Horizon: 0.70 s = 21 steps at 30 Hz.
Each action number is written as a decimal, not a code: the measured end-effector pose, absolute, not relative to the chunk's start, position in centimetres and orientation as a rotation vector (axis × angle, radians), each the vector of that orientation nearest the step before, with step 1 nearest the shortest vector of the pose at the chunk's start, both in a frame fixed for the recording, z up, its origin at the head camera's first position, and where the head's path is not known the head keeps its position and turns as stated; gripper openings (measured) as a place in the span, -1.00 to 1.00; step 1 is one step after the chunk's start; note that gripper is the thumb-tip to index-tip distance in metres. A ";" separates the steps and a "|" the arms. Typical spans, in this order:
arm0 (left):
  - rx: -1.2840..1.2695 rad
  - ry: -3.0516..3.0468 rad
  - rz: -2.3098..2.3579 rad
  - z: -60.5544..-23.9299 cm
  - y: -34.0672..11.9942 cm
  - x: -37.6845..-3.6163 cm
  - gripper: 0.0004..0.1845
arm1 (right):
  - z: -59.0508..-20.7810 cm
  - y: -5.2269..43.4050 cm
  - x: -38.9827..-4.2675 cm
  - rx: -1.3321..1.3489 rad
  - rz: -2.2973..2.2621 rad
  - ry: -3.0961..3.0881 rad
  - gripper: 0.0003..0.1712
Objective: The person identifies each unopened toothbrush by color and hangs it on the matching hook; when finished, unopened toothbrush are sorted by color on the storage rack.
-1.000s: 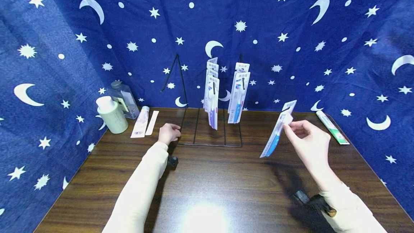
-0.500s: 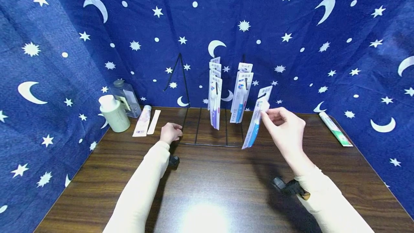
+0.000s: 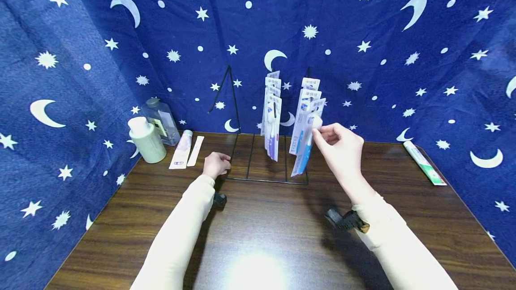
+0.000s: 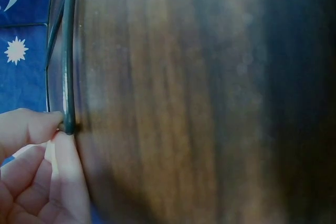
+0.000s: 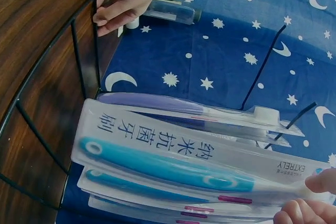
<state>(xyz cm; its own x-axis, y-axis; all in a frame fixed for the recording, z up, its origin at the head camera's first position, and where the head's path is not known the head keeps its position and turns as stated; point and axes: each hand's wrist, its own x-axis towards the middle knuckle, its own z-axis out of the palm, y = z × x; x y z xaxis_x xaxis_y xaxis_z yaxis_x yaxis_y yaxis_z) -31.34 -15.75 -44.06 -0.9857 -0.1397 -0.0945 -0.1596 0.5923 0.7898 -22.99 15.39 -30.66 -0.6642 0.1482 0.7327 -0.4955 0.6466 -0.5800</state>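
Note:
A black wire rack point(image 3: 266, 179) stands at the back of the wooden table point(image 3: 262, 227). Purple toothbrush packs point(image 3: 273, 122) hang on its left hook and blue ones point(image 3: 307, 91) on its right hook. My right hand point(image 3: 320, 131) pinches a blue toothbrush pack point(image 3: 303, 151) near its top and holds it against the front of the right-hook packs. Whether it is on the hook I cannot tell. In the right wrist view this pack point(image 5: 173, 166) lies over the others. My left hand point(image 3: 219, 164) pinches the rack's base wire point(image 4: 68, 51) at its front left corner.
At the back left stand a pale green bottle point(image 3: 146, 140) and a clear bottle point(image 3: 161, 120), with a tube point(image 3: 181, 149) and a flat white strip point(image 3: 196, 150) beside them. A green and white toothpaste tube point(image 3: 425, 169) lies at the far right. Blue star-print cloth point(image 3: 80, 79) walls the table.
My right hand has carried the blue toothbrush pack left and up, from above the table's right side to the rack's right hook. The left hand has stayed on the rack base.

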 end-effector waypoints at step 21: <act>-0.308 2.750 1.366 -44.0 -15.6 -31.5 -0.69 | -31.0 14.7 -25.7 0.286 0.921 -2.113 -0.83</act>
